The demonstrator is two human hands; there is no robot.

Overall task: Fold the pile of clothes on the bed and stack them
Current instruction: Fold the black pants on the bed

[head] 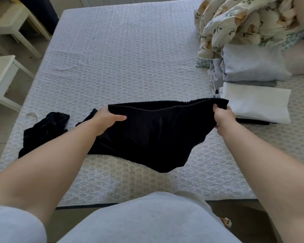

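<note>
A bed [130, 50] with a pale patterned quilted cover filled the room, white side tables [2, 76] standing at its left edge. A person in a light grey top stood at the foot of the bed, both arms stretched forward. The left hand [107, 120] gripped one end of the ribbed waistband of a black garment [156, 134], thumb lying over the cloth; the right hand [223, 116] pinched the other end, fingers curled round the edge. The garment hung stretched between the two hands, its lower part draping onto the cover. A second dark piece of clothing [44, 130] lay crumpled just left of it. To the right sat a folded white item [256, 104], a folded pale blue stack [249, 65] beyond it, and a rumpled floral duvet [235, 21].
</note>
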